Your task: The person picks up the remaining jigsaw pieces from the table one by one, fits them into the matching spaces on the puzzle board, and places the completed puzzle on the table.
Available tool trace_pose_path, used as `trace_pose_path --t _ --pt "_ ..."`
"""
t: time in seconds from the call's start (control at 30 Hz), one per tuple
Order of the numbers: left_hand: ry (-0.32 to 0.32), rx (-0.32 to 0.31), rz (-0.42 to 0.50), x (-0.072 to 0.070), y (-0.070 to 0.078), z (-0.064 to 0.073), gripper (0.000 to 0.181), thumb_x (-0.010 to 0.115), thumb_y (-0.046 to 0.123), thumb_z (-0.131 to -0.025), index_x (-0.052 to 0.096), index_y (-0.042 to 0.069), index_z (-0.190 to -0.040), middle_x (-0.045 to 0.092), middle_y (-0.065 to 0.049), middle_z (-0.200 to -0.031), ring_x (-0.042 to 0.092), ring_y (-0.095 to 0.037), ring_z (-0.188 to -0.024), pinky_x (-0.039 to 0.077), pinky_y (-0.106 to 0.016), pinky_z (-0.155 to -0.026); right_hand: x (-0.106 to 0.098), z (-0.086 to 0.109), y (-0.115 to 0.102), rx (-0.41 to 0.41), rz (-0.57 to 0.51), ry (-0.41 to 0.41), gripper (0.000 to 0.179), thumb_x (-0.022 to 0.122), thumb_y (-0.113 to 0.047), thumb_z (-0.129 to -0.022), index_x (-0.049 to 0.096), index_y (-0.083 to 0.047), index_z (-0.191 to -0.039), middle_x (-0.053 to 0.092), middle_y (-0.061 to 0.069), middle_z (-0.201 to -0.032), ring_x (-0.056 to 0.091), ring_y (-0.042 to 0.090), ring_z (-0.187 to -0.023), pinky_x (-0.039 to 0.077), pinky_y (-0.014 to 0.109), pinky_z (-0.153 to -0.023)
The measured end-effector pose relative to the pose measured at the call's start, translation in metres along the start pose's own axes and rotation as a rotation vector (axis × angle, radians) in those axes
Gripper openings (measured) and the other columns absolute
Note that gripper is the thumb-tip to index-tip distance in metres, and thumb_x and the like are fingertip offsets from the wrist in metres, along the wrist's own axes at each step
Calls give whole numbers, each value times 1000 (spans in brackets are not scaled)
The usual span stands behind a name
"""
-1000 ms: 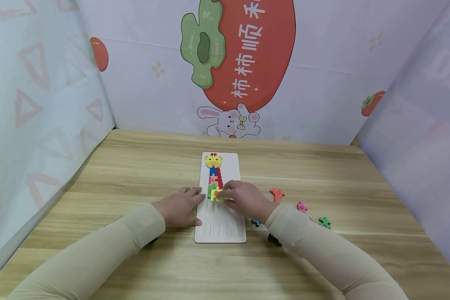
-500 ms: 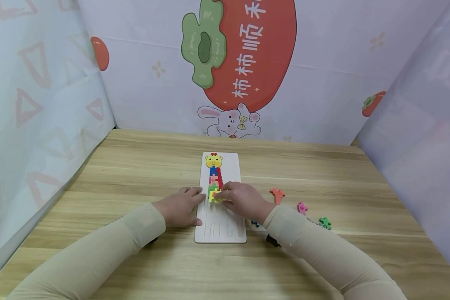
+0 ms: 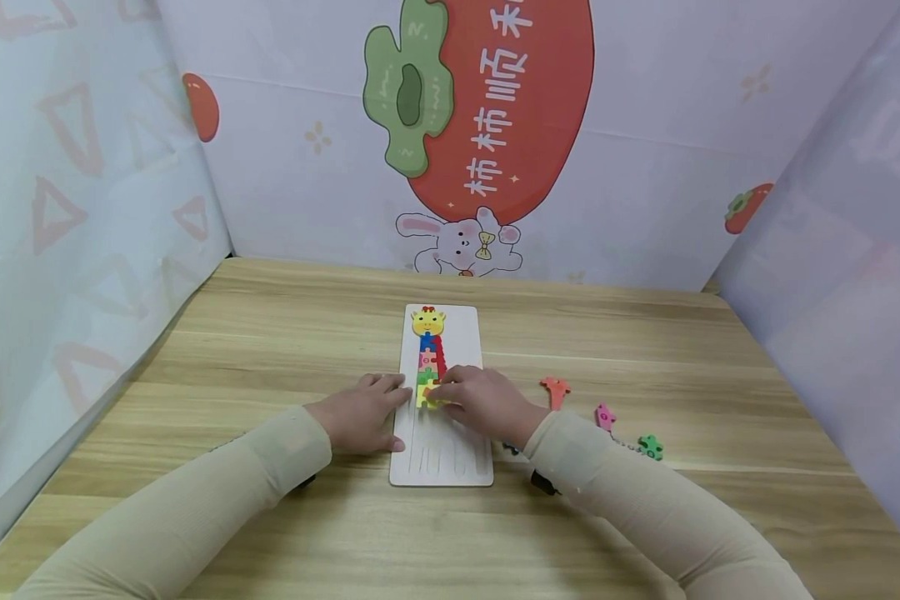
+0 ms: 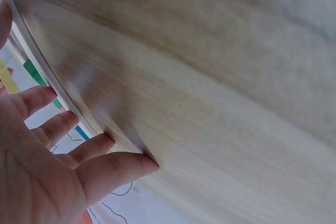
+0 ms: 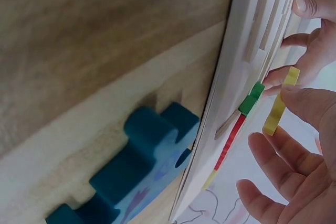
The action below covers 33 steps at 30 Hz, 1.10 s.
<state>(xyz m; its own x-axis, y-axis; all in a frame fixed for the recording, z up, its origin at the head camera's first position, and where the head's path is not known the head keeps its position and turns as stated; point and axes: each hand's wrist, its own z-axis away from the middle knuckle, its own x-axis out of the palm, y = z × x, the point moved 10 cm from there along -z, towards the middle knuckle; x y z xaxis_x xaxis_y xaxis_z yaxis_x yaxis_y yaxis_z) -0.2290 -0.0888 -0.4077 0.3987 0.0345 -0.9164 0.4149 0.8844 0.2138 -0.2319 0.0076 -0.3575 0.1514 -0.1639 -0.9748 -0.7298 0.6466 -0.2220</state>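
A white puzzle board (image 3: 461, 333) lies lengthwise in front of me. A yellow giraffe head (image 3: 428, 321) sits at its far end, above blue, orange-pink and green pieces, with a red mane piece (image 3: 440, 350) alongside. My right hand (image 3: 491, 404) pinches a yellow puzzle piece (image 5: 281, 100) between thumb and fingertip. In the right wrist view that piece stands off the board, near the green piece (image 5: 252, 99). My left hand (image 3: 360, 415) rests at the board's left edge, fingers spread, some fingertips reaching down to the tabletop in the left wrist view.
Right of the board lie loose pieces: orange (image 3: 555, 392), pink (image 3: 604, 417), green (image 3: 650, 447) and a blue one (image 5: 142, 161) partly hidden by the right wrist. Shallow grooves mark the board's near end. Printed cloth walls (image 3: 645, 167) enclose the wooden table (image 3: 450, 542).
The yellow piece in my right hand has shifted slightly toward me and left, lining up below the green piece in the head view. My left hand has stayed put.
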Motion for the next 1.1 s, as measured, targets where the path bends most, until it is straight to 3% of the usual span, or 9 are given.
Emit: trace_pose_path --t 1.1 --pt "14 15 -28 0 0 -1 79 69 53 -83 41 15 -147 32 -10 -153 30 -35 -139 42 -46 -105 12 -3 -1 17 1 -47 31 73 -21 -87 72 -23 -118 67 2 -115 62 18 -103 53 31 -89"
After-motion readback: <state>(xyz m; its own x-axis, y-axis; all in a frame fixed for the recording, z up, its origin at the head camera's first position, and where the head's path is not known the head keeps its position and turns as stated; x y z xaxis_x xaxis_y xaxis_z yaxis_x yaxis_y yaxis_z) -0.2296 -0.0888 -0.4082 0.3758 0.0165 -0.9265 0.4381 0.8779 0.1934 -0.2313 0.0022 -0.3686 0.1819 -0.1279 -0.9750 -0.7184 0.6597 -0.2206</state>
